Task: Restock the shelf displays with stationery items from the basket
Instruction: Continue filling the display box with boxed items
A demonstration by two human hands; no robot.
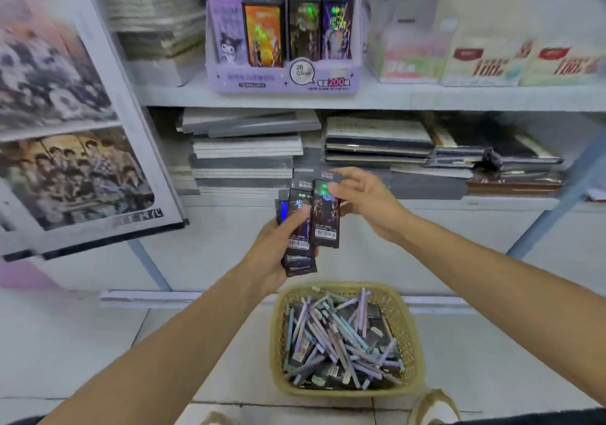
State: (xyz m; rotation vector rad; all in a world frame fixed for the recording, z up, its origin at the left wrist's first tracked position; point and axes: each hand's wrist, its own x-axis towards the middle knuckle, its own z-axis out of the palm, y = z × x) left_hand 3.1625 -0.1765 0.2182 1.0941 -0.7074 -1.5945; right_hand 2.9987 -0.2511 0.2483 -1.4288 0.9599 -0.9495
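Head view looks down on a fan of slim, flat rectangular packs [296, 228], dark and glossy, each with a holographic sheen near the top and a white barcode strip at the bottom. The foremost pack [325, 218] stands upright at the right edge of the fan, in mid-air above the basket [414, 333]. That basket is yellow plastic with a perforated lattice wall and rounded corners. It sits on the pale tiled floor [98, 342] and is heaped with thin pastel pens [337, 336] in lilac and teal over more dark packs. On the white shelf [426, 96] above, a lilac cardboard display box [262, 78] holds similar packs upright in a row. Flat stacks of notebooks [246, 152], grey, white and black, fill the shelf below.

The left hand [275, 259] reaches up from below, palm cupping the fan, fingers curled behind and the thumb pressed across its front. The right hand [364, 198] comes in from the right, wrist bent, and pinches the upper end of the foremost pack between thumb and fingers.
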